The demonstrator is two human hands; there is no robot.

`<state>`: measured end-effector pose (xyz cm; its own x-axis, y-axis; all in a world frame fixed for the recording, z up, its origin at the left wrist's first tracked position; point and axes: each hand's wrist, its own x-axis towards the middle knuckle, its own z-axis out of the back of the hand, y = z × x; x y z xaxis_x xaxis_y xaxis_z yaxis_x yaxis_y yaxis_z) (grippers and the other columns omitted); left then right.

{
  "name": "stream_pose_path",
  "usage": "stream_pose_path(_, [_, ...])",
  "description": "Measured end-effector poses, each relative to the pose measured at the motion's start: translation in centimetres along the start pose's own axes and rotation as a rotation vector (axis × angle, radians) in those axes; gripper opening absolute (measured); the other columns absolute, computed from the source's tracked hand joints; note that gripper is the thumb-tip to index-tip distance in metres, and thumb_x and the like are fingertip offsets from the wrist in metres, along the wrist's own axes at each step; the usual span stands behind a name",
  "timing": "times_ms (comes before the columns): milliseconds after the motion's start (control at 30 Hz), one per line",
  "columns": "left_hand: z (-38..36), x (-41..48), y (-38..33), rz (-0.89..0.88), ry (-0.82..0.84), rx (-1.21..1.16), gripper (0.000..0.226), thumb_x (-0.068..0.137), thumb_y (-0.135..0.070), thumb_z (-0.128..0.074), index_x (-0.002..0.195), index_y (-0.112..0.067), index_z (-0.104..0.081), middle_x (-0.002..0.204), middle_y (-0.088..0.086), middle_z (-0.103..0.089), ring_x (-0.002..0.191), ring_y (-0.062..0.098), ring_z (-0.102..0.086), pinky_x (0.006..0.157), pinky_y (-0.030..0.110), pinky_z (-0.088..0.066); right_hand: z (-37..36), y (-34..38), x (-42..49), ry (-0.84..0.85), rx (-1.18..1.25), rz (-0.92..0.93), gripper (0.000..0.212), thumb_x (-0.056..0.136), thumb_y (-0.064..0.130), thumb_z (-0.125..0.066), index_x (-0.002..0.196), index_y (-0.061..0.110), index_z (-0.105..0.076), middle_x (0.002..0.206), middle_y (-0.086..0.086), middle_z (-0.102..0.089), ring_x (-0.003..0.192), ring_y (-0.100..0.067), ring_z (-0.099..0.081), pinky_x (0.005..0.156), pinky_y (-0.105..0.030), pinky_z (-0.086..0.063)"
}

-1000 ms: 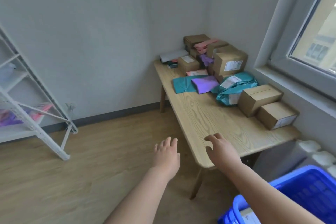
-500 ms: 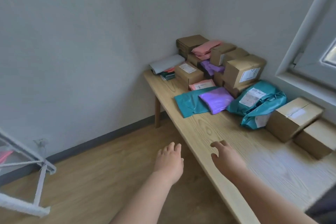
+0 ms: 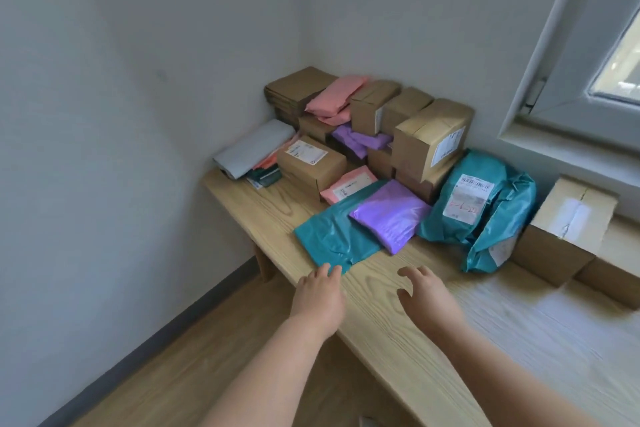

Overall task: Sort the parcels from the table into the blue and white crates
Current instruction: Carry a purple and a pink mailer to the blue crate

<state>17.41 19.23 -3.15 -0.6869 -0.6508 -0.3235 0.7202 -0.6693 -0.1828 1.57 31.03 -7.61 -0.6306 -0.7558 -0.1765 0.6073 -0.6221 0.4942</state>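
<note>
Sorting barely begun: parcels [image 3: 381, 149] crowd the table's [image 3: 519, 340] far end; no crate in view. Left hand [image 3: 320, 298] and right hand [image 3: 427, 298], spread and empty, near the flat teal mailer [image 3: 329, 239].

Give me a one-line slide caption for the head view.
Both empty hands, left hand and right hand, reach toward the flat teal mailer on the table.
</note>
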Motion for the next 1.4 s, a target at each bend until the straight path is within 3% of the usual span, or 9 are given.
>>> stream_pose_path(367, [1.2, 14.0, 2.2, -0.078, 0.107, -0.107, 0.048, 0.104, -0.029, -0.042, 0.15, -0.015, -0.033, 0.152, 0.003, -0.036, 0.136, 0.023, -0.04, 0.11, 0.035, -0.034, -1.1, 2.4, 10.4, -0.008, 0.088, -0.164, 0.047, 0.094, 0.029, -0.06, 0.139, 0.022, -0.048, 0.131, -0.001, -0.051, 0.122, -0.02, -0.051, 0.085, -0.031, -0.046])
stream_pose_path(667, [2.3, 24.4, 2.6, -0.173, 0.25, -0.21, 0.05, 0.106, -0.026, -0.04, 0.153, -0.013, -0.03, 0.157, 0.006, -0.031, 0.141, 0.025, -0.036, 0.113, 0.035, -0.03, -2.3, 3.1, 16.7, -0.015, 0.067, -0.401, 0.068, 0.092, 0.035, -0.063, 0.151, 0.022, -0.032, 0.148, -0.008, -0.036, 0.134, -0.027, -0.039, 0.098, -0.037, -0.046])
stream_pose_path(833, [2.1, 28.7, 2.2, -0.112, 0.337, -0.325, 0.044, 0.104, -0.023, -0.041, 0.147, -0.013, -0.038, 0.147, 0.009, -0.039, 0.123, 0.03, -0.052, 0.098, 0.037, -0.046, -3.5, 3.6, 19.7, 0.04, 0.017, -0.482, 0.081, 0.089, 0.039, -0.065, 0.156, 0.027, -0.02, 0.158, -0.011, -0.02, 0.139, -0.03, -0.033, 0.101, -0.037, -0.044])
stream_pose_path(1000, [0.7, 30.9, 1.7, -0.019, 0.413, -0.493, 0.037, 0.099, -0.02, -0.048, 0.134, -0.008, -0.048, 0.13, 0.013, -0.054, 0.109, 0.032, -0.058, 0.086, 0.035, -0.048, -5.1, 3.2, 20.5, 0.144, -0.032, -0.521, 0.082, 0.085, 0.039, -0.07, 0.151, 0.03, -0.022, 0.144, -0.008, -0.03, 0.128, -0.03, -0.037, 0.094, -0.039, -0.049])
stream_pose_path(1100, [0.7, 31.0, 1.5, 0.076, 0.508, -0.692, 0.02, 0.098, -0.018, -0.048, 0.111, -0.006, -0.057, 0.089, 0.009, -0.06, 0.076, 0.024, -0.056, 0.077, 0.036, -0.056, -5.6, 3.4, 20.3, 0.122, -0.062, -0.524, 0.073, 0.083, 0.039, -0.071, 0.143, 0.028, -0.031, 0.135, -0.006, -0.035, 0.124, -0.029, -0.039, 0.09, -0.037, -0.049])
stream_pose_path(1233, [1.5, 30.8, 1.2, 0.097, 0.611, -0.786, 0.017, 0.098, -0.018, -0.05, 0.083, -0.012, -0.055, 0.069, 0.004, -0.052, 0.054, 0.016, -0.05, 0.053, 0.024, -0.045, -5.8, 3.6, 20.0, 0.086, -0.065, -0.547, 0.083, 0.08, 0.044, -0.074, 0.143, 0.022, -0.026, 0.13, -0.007, -0.038, 0.119, -0.029, -0.043, 0.087, -0.037, -0.048])
stream_pose_path(1333, [2.2, 30.3, 0.8, 0.084, 0.665, -0.849, 0.014, 0.095, -0.014, -0.055, 0.081, -0.012, -0.056, 0.068, 0.003, -0.052, 0.05, 0.014, -0.044, 0.049, 0.021, -0.04, -5.5, 3.6, 19.5, 0.079, -0.074, -0.569, 0.094, 0.079, 0.05, -0.073, 0.148, 0.019, -0.018, 0.131, -0.007, -0.038, 0.122, -0.028, -0.045, 0.089, -0.038, -0.048])
stream_pose_path(1400, [2.7, 29.8, 0.6, 0.105, 0.691, -0.945, 0.013, 0.094, -0.017, -0.059, 0.082, -0.013, -0.061, 0.067, 0.001, -0.053, 0.051, 0.013, -0.044, 0.05, 0.021, -0.04, -4.9, 3.8, 19.0, 0.046, -0.063, -0.588, 0.09, 0.081, 0.052, -0.07, 0.147, 0.017, -0.019, 0.129, -0.008, -0.042, 0.12, -0.029, -0.05, 0.084, -0.039, -0.048])
